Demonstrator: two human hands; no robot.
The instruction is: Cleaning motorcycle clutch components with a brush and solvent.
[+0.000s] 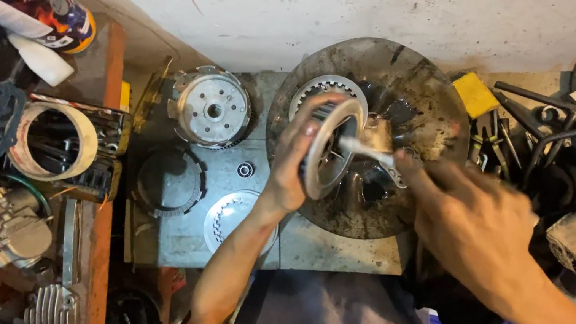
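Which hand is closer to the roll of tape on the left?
Left. The left hand holds a metal ring over the round pan, right of the tape roll. The right hand is farther right still.

Your left forearm rises from the bottom edge, near centre, and runs up and slightly right, bare to the wrist. The left hand is turned with its back toward the camera, wrist straight, fingers curled forward and closed in a grip; the fingertips are hidden. Your right forearm enters from the lower right corner and runs up and left, also bare. The right hand lies back upward, knuckles raised, fingers drawn together and pinched shut at their tips, pointing left. The 2 hands are near each other, not touching.
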